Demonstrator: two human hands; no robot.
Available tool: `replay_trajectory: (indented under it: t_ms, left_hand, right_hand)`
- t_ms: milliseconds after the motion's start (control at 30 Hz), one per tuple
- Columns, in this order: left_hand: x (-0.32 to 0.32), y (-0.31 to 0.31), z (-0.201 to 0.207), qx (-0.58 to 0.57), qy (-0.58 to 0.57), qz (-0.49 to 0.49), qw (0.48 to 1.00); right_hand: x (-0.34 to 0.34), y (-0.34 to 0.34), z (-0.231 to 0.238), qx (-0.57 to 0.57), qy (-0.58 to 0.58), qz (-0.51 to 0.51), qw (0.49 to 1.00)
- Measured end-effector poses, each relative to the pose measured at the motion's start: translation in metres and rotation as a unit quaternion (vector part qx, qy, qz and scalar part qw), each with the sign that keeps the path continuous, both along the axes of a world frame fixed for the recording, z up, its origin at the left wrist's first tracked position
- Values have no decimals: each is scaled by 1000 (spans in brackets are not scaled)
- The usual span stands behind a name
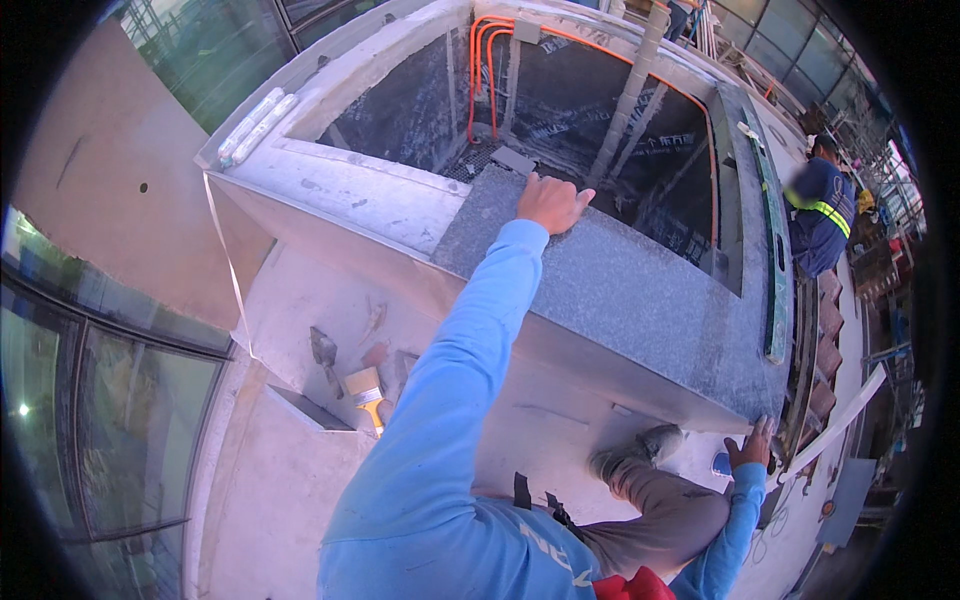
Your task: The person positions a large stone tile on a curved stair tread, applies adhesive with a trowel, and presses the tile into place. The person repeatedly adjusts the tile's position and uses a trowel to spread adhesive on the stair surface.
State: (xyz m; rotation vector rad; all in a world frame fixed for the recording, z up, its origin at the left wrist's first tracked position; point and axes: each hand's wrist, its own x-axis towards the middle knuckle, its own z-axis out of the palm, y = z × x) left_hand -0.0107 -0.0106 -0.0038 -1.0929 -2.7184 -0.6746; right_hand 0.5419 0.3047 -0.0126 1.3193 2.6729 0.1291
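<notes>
A speckled grey stone slab (640, 300) lies along the near wall top of a raised rectangular planter box. My left hand (553, 203) is closed over the slab's inner edge near its left end, fingers curled toward the pit. At the slab's near right corner, my right hand (750, 447) grips the edge, its fingertips against the corner and its palm partly hidden. A long green spirit level (772, 290) rests on the stone along the right side. Left of the slab, the wall top (370, 195) shows bare pale mortar.
Orange conduits (473, 80) and a grey pipe (630, 95) stand inside the dark-lined pit. A trowel (324, 350) and a paintbrush (365, 385) lie on the floor at left. White tubes (257, 128) sit on the left corner. Another person (822, 215) works beyond the right side.
</notes>
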Motion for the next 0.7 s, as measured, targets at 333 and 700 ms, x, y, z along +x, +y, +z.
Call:
replay_trajectory:
  t_ms: [333, 700]
  left_hand:
    - [2, -7, 0, 8, 9, 9, 1000]
    - [7, 6, 10, -54, 12, 6, 998]
  right_hand:
    - [-14, -4, 8, -21, -7, -9, 1000]
    - [-128, -158, 70, -36, 186, 345, 920]
